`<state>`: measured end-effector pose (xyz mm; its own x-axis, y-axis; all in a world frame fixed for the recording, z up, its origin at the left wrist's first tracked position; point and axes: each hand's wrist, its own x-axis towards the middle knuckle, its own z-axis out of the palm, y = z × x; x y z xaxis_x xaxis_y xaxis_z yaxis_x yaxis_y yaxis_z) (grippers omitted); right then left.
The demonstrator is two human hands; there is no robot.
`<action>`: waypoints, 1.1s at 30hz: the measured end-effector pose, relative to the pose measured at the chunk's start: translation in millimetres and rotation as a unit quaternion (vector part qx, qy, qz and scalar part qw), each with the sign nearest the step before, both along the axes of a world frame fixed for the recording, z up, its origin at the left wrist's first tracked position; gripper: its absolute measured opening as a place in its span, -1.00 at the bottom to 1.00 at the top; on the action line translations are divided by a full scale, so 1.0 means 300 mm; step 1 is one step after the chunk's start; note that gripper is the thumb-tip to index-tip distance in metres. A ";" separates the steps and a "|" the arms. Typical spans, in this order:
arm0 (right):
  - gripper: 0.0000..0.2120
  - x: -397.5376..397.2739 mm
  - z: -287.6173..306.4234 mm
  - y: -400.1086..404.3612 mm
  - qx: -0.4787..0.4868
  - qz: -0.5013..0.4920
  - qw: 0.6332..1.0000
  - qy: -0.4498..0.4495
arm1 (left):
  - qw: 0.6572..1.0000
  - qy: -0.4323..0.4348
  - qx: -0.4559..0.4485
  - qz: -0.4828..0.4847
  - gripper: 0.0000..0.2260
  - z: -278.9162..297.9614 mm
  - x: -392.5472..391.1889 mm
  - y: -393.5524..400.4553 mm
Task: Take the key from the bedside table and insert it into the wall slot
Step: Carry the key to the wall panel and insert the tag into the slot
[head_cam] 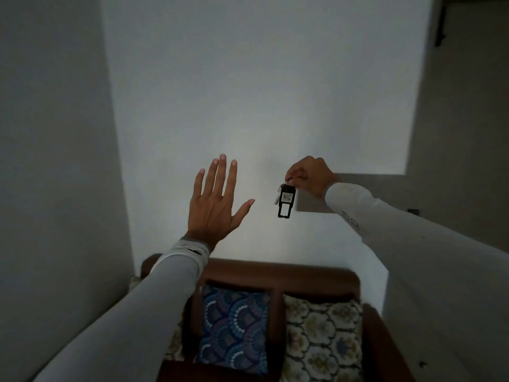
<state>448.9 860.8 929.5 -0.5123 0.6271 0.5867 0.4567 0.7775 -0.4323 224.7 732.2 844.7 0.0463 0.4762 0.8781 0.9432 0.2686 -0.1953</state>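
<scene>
My right hand (pixel 309 173) is raised in front of a white wall and pinches the ring of the key (pixel 286 199). A black rectangular tag and a small metal key dangle below the fingers. My left hand (pixel 216 201) is held up to the left of the key, palm toward the wall, fingers spread, holding nothing. Both arms wear light long sleeves. No wall slot and no bedside table show in this view.
A dark wooden sofa (pixel 275 274) stands against the wall below my hands, with a blue patterned cushion (pixel 234 329) and a cream floral cushion (pixel 322 340). A grey wall (pixel 55 161) closes in on the left. A recess opens at the right.
</scene>
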 end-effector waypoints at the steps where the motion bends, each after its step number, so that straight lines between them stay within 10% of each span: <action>1: -0.89 0.069 0.005 0.035 0.003 -0.012 1.000 -0.001 | 1.000 0.002 0.000 -0.008 -0.23 0.002 0.057 0.059; 14: -0.86 0.550 -0.067 0.635 0.022 -0.113 0.993 -0.010 | 0.996 0.014 -0.008 -0.088 -0.22 -0.036 0.463 0.803; 33: -0.89 0.532 -0.120 1.665 0.042 -0.108 0.993 0.011 | 0.994 0.008 -0.005 -0.109 -0.24 -0.100 0.502 1.946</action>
<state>608.6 1360.3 893.6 -0.3588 0.6691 0.6508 0.6078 0.6966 -0.3811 375.1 1316.1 814.6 0.1641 0.4618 0.8717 0.9755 0.0556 -0.2131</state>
